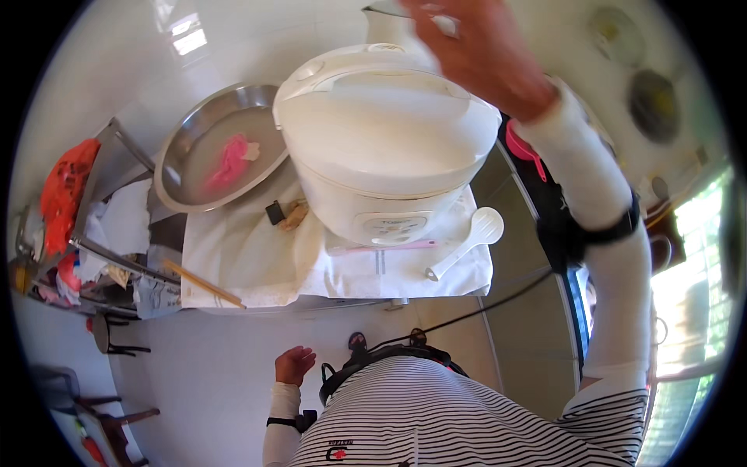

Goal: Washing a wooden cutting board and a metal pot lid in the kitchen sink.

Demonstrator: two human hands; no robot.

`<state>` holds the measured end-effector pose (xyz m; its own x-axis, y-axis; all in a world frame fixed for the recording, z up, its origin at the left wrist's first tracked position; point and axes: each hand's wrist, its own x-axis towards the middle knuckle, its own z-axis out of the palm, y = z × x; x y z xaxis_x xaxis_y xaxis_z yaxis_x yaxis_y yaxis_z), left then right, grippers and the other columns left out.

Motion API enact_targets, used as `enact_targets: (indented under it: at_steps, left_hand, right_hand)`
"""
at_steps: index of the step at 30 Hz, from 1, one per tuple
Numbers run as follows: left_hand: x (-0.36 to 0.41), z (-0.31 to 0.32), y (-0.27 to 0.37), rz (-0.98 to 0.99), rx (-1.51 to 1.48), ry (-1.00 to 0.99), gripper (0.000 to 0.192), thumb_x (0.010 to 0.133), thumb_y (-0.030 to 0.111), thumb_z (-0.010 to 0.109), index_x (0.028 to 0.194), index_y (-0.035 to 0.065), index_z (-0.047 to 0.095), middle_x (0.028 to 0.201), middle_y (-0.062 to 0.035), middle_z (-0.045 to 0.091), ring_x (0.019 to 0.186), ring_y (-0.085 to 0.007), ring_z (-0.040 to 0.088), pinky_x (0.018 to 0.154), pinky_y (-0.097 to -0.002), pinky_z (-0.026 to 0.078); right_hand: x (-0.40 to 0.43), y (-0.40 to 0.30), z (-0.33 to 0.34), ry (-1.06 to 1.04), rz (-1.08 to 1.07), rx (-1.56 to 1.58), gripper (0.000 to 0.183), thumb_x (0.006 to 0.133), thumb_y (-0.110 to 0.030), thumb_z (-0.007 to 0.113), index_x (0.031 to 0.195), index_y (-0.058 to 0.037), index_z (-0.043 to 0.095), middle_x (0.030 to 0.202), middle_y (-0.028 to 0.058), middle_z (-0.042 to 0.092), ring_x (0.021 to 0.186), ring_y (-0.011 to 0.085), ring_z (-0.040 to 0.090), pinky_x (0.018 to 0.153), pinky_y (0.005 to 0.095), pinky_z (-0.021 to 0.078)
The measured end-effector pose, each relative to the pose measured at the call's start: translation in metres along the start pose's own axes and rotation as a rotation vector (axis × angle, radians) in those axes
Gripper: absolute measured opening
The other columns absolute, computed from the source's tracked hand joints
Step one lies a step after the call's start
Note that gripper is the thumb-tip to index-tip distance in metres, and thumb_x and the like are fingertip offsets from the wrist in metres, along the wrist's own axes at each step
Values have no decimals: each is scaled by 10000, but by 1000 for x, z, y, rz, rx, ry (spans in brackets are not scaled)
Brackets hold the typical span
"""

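Observation:
A white rice cooker point(385, 140) with its lid down stands on a cloth-covered surface point(245, 262). My right hand point(478, 52) is raised above its back right edge, blurred, near a whitish container point(388, 29) behind the cooker; whether it grips anything cannot be told. My left hand point(295, 365) hangs low beside my body, fingers slightly curled, holding nothing. A white slotted spoon point(475, 233) lies at the cooker's front right. To the left, a steel basin point(175, 181) holds cloudy water and a pink cloth-like item point(232, 157). Wooden chopsticks point(204, 284) lie at the front left edge.
A small black object point(274, 213) lies beside a brown piece point(294, 215). A metal rack with bags, one an orange plastic bag point(67, 192), stands at left. A pink ladle-like item point(522, 146) rests on the dark counter at right. A black cable point(496, 303) crosses near my waist.

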<state>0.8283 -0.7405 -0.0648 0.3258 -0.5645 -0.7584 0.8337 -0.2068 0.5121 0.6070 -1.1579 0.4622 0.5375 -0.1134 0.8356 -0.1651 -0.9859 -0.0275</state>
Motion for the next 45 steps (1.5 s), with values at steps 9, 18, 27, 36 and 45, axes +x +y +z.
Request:
enact_targets:
  at_steps: [9,18,27,36,45]
  left_hand:
    - [-93,77,10,277,386,164,262,888,157,665,1041,-55,657,913,-158,726,795,-249,718,734,-351,593]
    - [-178,318,49,588,217,-214,236,960,196,624,987,-39,631,879,-137,709,784,-236,711,739,-353,587]
    - [-156,373,56,653,236,-154,324,948,312,654,957,-10,618,830,-134,703,715,-228,715,643,-311,587]
    - [-145,376,64,671,219,-130,334,967,335,634,937,3,624,808,-124,701,709,-233,707,642,-329,585]
    - [-138,369,40,836,274,-101,282,963,283,636,882,14,628,762,-88,676,685,-208,697,632,-323,574]
  right_hand:
    - [-183,16,-56,-37,538,93,193,996,-108,513,996,9,666,770,52,619,659,83,526,551,236,406]
    - [-323,59,-112,-16,953,478,288,1047,-223,455,1023,-15,654,914,36,679,649,61,582,537,209,439]
    - [-384,82,-164,-19,1004,427,298,1049,-229,446,1016,-12,647,895,48,674,574,63,553,503,210,414]
    - [-431,87,-194,126,1118,386,323,1052,-272,461,999,-8,642,865,62,674,529,72,561,447,202,399]
    - [-388,73,-176,135,1201,497,318,1034,-251,470,972,1,654,863,67,692,528,98,583,463,222,445]
